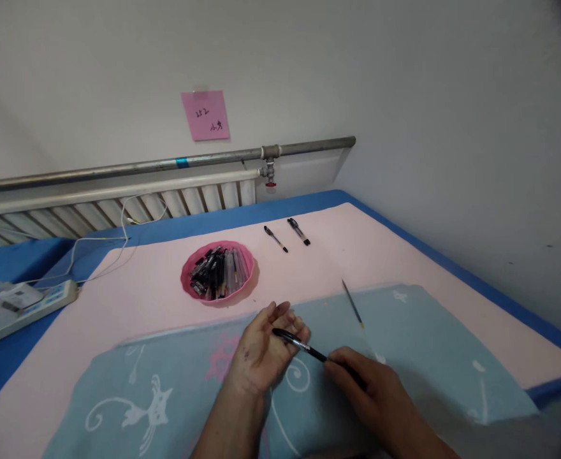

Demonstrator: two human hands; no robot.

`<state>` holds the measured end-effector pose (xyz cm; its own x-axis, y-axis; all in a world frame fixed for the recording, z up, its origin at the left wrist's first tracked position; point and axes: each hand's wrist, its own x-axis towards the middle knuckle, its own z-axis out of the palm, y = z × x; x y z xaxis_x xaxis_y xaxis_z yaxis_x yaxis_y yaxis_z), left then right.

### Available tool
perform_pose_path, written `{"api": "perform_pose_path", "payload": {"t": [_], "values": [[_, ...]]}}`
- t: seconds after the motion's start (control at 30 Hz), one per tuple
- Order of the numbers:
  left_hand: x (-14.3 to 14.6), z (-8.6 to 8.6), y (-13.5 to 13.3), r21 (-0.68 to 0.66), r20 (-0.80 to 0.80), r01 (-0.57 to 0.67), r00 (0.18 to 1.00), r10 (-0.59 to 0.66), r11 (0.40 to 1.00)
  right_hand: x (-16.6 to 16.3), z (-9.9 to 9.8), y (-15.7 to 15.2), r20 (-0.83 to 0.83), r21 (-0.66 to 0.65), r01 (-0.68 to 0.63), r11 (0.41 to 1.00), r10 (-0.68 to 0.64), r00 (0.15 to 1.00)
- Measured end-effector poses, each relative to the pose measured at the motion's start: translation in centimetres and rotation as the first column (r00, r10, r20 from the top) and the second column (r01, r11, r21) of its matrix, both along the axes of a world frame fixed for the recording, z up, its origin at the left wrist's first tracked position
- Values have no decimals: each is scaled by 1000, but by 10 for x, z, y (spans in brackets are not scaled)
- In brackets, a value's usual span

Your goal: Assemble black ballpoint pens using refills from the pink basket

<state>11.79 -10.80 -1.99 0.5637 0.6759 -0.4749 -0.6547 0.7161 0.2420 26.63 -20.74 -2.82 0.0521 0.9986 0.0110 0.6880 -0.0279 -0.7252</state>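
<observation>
A black pen is pinched between the thumb and fingers of my right hand, slanting up to the left. Its far end lies over the palm of my left hand; whether it touches the skin I cannot tell. That hand is turned palm up, its fingers loosely bent and apart, and dark smudges mark the palm. Beyond my right hand a thin dark pen refill with a yellowish end lies on the blue-green patterned cloth.
A pink scalloped basket holds many black pens and clear barrels. Behind it to the right are a single pen and more pens side by side. A power strip with white cables sits at left. A radiator and pipe run along the wall.
</observation>
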Motion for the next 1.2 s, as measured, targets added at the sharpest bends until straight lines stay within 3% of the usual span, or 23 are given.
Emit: {"api": "perform_pose_path", "payload": {"t": [0.3, 0.57, 1.2], "values": [[-13, 8, -13, 157, -112, 44, 993, -26, 987, -5, 6, 0, 2, 26, 15, 1000, -15, 1000], [-15, 9, -16, 283, -92, 33, 996, -7, 959, -9, 5, -2, 65, 24, -2, 1000, 0, 998], [-16, 9, -14, 373, -101, 46, 995, -9, 927, -13, 6, 2, 85, 0, 5, 1000, -5, 996]]}}
